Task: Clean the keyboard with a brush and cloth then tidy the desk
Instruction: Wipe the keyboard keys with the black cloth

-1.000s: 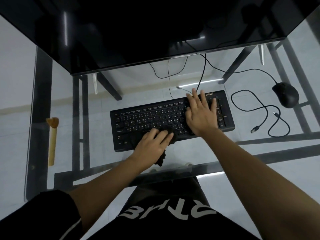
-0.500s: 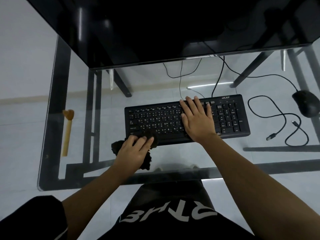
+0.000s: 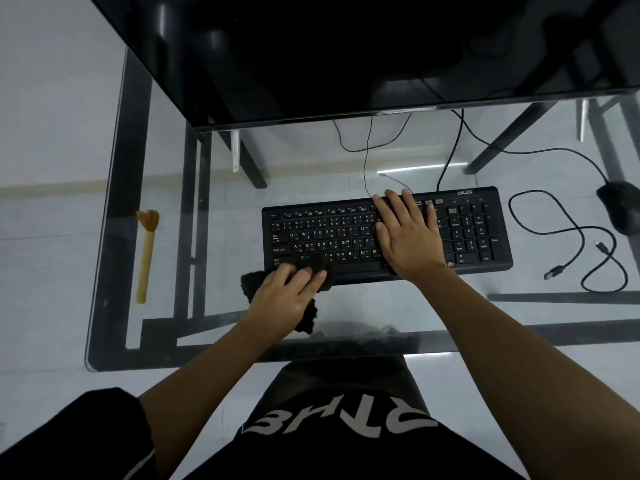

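Observation:
A black keyboard (image 3: 329,233) lies on the glass desk (image 3: 114,258), in front of a large dark monitor. My left hand (image 3: 287,296) presses a dark cloth (image 3: 251,280) against the keyboard's lower left corner; the cloth sticks out on both sides of the hand. My right hand (image 3: 410,237) rests flat, fingers spread, on the right-middle keys. A wooden-handled brush (image 3: 145,258) lies apart near the desk's left edge, bristles pointing away from me.
The monitor (image 3: 346,46) overhangs the back of the desk. A black mouse (image 3: 621,206) sits at the far right, and a loose looped cable (image 3: 581,244) with a plug lies right of the keyboard. Thin cables run behind the keyboard.
My left hand has slid the cloth leftward along the keyboard's bottom row to its left corner. My right hand has shifted slightly left on the keys. The view has panned left.

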